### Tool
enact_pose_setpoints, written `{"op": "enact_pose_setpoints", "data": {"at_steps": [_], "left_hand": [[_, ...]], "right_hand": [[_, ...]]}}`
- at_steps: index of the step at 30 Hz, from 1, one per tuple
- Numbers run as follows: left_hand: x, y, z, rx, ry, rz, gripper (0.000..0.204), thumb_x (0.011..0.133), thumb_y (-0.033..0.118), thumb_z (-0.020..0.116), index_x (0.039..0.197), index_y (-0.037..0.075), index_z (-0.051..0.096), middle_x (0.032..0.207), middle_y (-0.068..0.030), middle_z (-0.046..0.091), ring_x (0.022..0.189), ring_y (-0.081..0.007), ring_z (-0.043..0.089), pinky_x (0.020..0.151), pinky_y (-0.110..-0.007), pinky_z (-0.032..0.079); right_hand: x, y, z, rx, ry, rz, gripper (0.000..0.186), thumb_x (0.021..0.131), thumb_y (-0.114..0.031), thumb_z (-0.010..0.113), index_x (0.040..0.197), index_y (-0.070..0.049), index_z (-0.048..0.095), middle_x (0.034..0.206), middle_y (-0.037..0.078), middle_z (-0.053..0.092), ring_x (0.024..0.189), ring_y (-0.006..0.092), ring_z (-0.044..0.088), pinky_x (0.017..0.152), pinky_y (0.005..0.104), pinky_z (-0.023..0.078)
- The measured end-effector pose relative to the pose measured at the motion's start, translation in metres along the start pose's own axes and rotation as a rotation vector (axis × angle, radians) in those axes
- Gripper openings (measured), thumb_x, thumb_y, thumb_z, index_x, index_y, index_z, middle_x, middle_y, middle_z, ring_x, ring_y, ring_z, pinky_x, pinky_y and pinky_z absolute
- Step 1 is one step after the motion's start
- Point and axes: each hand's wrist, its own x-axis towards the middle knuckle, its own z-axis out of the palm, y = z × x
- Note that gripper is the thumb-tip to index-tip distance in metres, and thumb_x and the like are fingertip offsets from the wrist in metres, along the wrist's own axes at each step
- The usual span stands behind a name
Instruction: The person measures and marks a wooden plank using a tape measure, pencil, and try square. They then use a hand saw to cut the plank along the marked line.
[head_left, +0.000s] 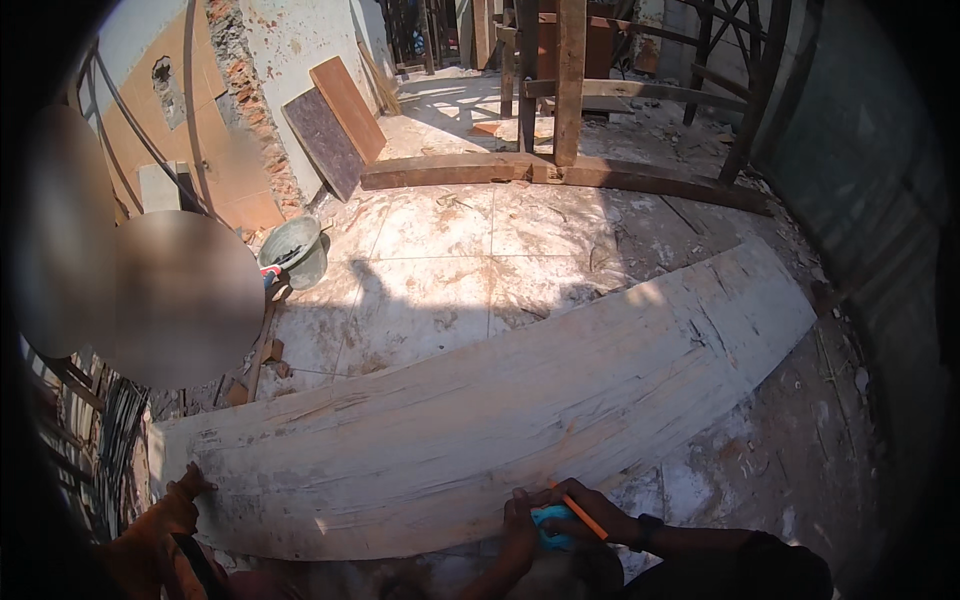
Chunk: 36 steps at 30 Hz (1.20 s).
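Observation:
A long, worn, whitish plywood sheet (430, 430) lies slantwise across the floor in front of me. At its near edge my left hand (516, 525) is closed, with its fingers at a teal, rounded tape measure (553, 524). Right beside it, my right hand (600, 512) grips an orange pencil (585, 514) that slants across the fingers. A dark watch (648, 532) is on my right wrist. At the sheet's left end rests another person's hand (190, 484) in an orange sleeve. My fingertips are partly in shadow.
A grey bucket (305, 255) stands on the dirty tiled floor beyond the sheet. Timber beams (450, 170) and upright posts (570, 90) cross the back. Two boards (345, 115) lean on the broken wall. Thin strips (118, 460) are stacked at left; a dark green sheet (860, 130) hangs at right.

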Motion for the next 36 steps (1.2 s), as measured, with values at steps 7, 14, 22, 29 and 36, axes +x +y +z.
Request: {"op": "enact_pose_setpoints", "data": {"at_steps": [7,14,22,29,36], "left_hand": [[-0.030,-0.006,-0.009,0.254,-0.029,-0.031,0.051,0.101,0.049,0.061,0.117,0.001,0.062,0.108,-0.0121,0.065,0.092,-0.0197,0.064,0.080,-0.033,0.053],[-0.018,-0.014,-0.054,0.244,-0.204,-0.055,0.052,0.105,0.043,0.055,0.134,0.001,0.058,0.113,-0.0116,0.068,0.097,-0.0210,0.066,0.084,-0.036,0.054],[-0.032,0.037,-0.041,0.361,0.052,-0.075,0.048,0.102,0.047,0.060,0.121,0.003,0.060,0.101,-0.0079,0.065,0.088,-0.0171,0.066,0.080,-0.033,0.054],[-0.033,0.079,0.012,0.494,-0.316,0.122,0.044,0.102,0.041,0.065,0.121,0.002,0.062,0.105,-0.0091,0.067,0.095,-0.0160,0.062,0.083,-0.032,0.051],[-0.060,0.058,-0.008,0.385,-0.274,0.269,0.047,0.099,0.043,0.066,0.120,0.001,0.063,0.111,-0.0152,0.066,0.104,-0.0238,0.064,0.087,-0.036,0.052]], "right_hand": [[-0.082,0.056,-0.041,0.016,0.190,0.120,0.037,0.098,-0.033,0.071,0.119,-0.010,0.051,0.109,0.009,0.062,0.101,0.0251,0.064,0.091,0.0406,0.050],[-0.219,0.104,-0.059,-0.423,0.439,0.328,0.042,0.092,-0.036,0.072,0.116,-0.010,0.051,0.106,0.014,0.060,0.095,0.0383,0.063,0.081,0.0440,0.050],[-0.203,0.139,-0.054,-0.678,0.779,0.317,0.042,0.082,-0.016,0.075,0.119,-0.008,0.057,0.111,0.017,0.061,0.104,0.0391,0.059,0.091,0.0482,0.047],[-0.132,0.087,-0.055,-0.318,0.916,0.190,0.028,0.105,-0.027,0.055,0.116,-0.001,0.058,0.096,0.013,0.067,0.085,0.0233,0.066,0.084,0.0394,0.052],[0.058,0.028,-0.057,-0.405,0.344,-0.044,0.021,0.100,-0.019,0.066,0.113,-0.003,0.060,0.095,0.014,0.069,0.088,0.0272,0.068,0.087,0.0385,0.051]]}}
